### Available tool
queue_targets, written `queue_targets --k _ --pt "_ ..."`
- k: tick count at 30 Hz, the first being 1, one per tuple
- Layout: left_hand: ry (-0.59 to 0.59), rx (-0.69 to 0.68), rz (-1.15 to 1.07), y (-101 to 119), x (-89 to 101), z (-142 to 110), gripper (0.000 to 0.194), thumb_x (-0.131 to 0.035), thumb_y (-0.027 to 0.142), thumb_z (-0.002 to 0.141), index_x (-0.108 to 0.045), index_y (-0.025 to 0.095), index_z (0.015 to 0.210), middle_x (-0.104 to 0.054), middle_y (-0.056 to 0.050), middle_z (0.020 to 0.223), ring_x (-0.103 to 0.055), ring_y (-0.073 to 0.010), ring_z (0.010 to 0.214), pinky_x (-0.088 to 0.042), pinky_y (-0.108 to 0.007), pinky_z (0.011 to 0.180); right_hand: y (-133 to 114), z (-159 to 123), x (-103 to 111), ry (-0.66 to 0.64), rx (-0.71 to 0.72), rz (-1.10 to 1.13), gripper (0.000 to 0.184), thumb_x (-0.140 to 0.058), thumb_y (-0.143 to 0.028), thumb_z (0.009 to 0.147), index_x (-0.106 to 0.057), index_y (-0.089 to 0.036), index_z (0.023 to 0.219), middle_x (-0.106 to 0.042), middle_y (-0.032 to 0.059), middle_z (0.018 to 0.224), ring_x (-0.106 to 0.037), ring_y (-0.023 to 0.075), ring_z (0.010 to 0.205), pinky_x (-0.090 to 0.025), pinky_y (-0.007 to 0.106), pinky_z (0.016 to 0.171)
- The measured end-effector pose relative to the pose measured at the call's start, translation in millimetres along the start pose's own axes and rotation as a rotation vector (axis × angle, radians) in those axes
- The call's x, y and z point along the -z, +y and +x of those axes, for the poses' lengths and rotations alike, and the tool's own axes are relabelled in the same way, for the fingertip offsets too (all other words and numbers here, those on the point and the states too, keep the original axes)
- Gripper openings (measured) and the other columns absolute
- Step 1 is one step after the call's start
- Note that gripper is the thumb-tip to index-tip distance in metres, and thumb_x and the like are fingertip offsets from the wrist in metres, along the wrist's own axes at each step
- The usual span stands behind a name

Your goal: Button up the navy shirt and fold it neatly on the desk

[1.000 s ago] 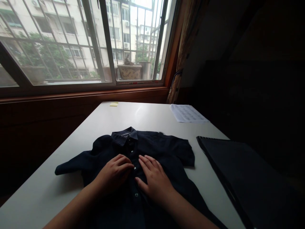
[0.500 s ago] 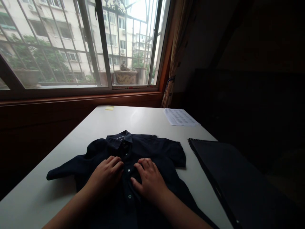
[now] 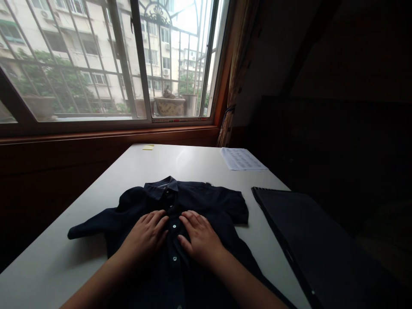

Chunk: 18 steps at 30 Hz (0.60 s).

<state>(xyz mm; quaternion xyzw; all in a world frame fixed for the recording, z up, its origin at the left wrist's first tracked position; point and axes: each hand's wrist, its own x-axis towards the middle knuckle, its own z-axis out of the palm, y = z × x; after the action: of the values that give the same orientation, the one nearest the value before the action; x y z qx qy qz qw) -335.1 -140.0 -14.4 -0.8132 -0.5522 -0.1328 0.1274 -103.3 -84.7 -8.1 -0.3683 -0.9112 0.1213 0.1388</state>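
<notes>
Landmark for us is the dark navy short-sleeved shirt (image 3: 174, 274). It lies on the white table (image 3: 199, 167), whose far edge sits beyond the collar, below the window (image 3: 141, 77). Bare tabletop lies beyond the shirt and along its left side. On the right of the shirt we get only a narrow strip before the black ring-bound pad (image 3: 309, 231), which covers the table's right edge there. Printed sheets (image 3: 243, 159) sit beyond the shirt's right sleeve at the far right corner; a yellow sticky note (image 3: 148, 147) lies beyond the collar, near the far left corner.

Cut off for us: the table's near side and the shirt's hem. The pad's near end fades into the dark; print on the sheets is too small to read.

Shirt is front up, collar pointing away toward the window, long axis running from there toward us, sleeves out to both sides.

Left hand (image 3: 149, 231) and right hand (image 3: 201, 236) rest palm down on it, flanking the placket, a narrow gap between them, fingers slightly bent. Whether they pinch cloth, we cannot tell. A pale button (image 3: 174, 226) shows in that gap.
</notes>
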Motion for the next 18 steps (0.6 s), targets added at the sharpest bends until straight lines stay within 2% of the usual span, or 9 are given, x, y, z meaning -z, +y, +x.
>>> queue_targets --k 7,13,18 --pt "0.038 0.006 -0.028 -14.2 -14.0 -0.5 0.044 -0.046 0.043 0.102 -0.053 0.021 0.139 -0.052 -0.012 0.145 -0.048 -0.0274 0.134 -0.036 -0.049 0.113 5.1 12.2 -1.2 0.0 0.002 -0.041 0.06 -0.039 -0.052 0.1 -0.041 -0.021 0.151 -0.038 0.0056 0.159 -0.028 0.0227 0.148 -0.019 0.041 0.122" --pt "-0.043 0.01 -0.042 -33.9 -21.6 13.4 0.048 -0.039 0.046 0.103 -0.047 0.025 0.146 -0.048 -0.01 0.15 -0.043 -0.0269 0.139 -0.031 -0.048 0.117 17.7 37.2 -6.8 0.01 0.035 -0.063 0.062 -0.039 -0.052 0.1 -0.039 -0.019 0.152 -0.036 0.0064 0.16 -0.026 0.0236 0.149 -0.018 0.042 0.122" --pt "-0.101 -0.027 -0.086 -51.9 -23.1 26.2 0.048 -0.04 0.046 0.103 -0.047 0.026 0.146 -0.046 -0.009 0.152 -0.042 -0.0273 0.139 -0.03 -0.048 0.118 27.3 59.4 -12.6 0.048 0.054 0.023 0.059 -0.045 -0.048 0.099 -0.044 -0.016 0.149 -0.039 0.0092 0.158 -0.027 0.0262 0.149 -0.017 0.045 0.122"
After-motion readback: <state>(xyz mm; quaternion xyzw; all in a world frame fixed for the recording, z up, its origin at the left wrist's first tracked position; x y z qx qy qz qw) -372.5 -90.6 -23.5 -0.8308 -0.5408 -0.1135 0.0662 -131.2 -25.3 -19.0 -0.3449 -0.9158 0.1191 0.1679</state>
